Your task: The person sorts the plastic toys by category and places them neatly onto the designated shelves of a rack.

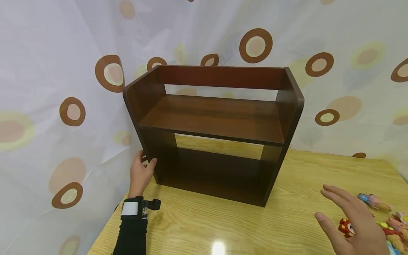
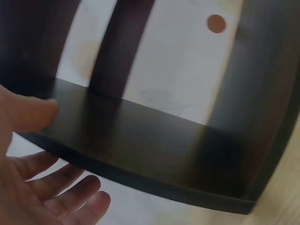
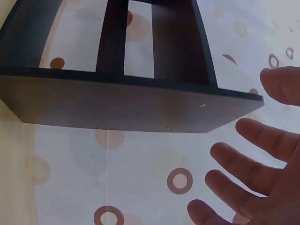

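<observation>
A dark brown two-tier wooden shelf [image 1: 211,136] stands on the table near the patterned backdrop. Its shelf boards hold nothing. At its left side panel is my left hand [image 1: 140,173], thumb on the inner side and fingers along the outside. In the left wrist view the loose fingers [image 2: 70,183] and the thumb [image 2: 33,112] lie either side of the panel's front edge; whether they touch it is unclear. My right hand [image 1: 357,219] is in the air right of the shelf, fingers spread, holding nothing. The right wrist view shows it apart from the right panel [image 3: 131,101].
Small colourful toys lie at the table's right, partly behind my right hand: a red figure [image 1: 346,227], a doll-like figure [image 1: 374,202] and several others. A white sheet [image 1: 95,39] with brown circles hangs behind and to the left. The table [image 1: 197,219] has a light wood top.
</observation>
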`<state>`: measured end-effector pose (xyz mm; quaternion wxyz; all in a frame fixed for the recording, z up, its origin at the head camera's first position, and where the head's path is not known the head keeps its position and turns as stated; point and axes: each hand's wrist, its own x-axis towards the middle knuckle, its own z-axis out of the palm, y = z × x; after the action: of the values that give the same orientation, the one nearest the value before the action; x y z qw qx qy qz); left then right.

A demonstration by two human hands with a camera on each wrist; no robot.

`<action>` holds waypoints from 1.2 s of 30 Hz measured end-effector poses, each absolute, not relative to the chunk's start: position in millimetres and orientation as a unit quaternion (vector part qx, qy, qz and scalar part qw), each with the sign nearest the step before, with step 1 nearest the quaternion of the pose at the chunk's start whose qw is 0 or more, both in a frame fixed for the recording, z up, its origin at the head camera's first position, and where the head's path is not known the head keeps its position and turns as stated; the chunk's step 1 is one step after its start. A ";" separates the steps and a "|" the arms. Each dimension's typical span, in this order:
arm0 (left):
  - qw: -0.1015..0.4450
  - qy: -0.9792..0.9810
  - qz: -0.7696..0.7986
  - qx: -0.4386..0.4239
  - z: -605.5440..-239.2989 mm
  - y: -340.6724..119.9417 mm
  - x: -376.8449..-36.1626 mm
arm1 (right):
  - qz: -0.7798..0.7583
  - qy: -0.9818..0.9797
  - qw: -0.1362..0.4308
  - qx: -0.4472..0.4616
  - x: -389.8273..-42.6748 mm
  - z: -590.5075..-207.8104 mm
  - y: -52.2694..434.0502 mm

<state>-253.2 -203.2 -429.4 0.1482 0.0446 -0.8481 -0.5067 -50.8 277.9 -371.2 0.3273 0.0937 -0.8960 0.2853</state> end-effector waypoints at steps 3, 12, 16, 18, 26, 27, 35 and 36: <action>0.141 -0.864 -0.482 0.042 -435.8 -201.4 -258.7 | 0.296 -0.901 0.307 0.074 -53.7 -376.5 287.6; 0.132 -0.863 -0.486 0.048 -460.8 -196.8 -259.4 | 0.320 -0.918 0.235 -0.006 -60.5 -401.5 324.5; 0.150 -0.862 -0.481 0.048 -460.1 -197.6 -259.3 | 0.325 -0.917 0.225 -0.061 -62.3 -406.4 327.4; 0.154 -0.863 -0.479 0.042 -458.4 -196.8 -260.3 | 0.331 -0.915 0.214 -0.087 -62.9 -409.1 329.4; 0.164 -0.864 -0.475 0.023 -456.9 -193.7 -264.1 | 0.373 -0.893 0.225 -0.117 -60.8 -441.0 341.9; 0.163 -0.865 -0.474 0.023 -457.1 -193.8 -263.8 | 0.379 -0.888 0.233 -0.117 -61.4 -445.1 343.5; 0.155 -0.870 -0.467 0.028 -459.7 -198.8 -264.9 | 0.406 -0.888 0.165 -0.138 -78.7 -460.0 356.6; 0.152 -0.873 -0.463 0.029 -459.6 -200.4 -264.8 | 0.404 -0.890 0.153 -0.146 -80.4 -460.7 356.5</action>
<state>-264.8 -200.4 -459.6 0.1516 0.0290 -0.8727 -0.4631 -80.4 356.5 -460.7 0.1526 -0.1459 -0.8901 0.4040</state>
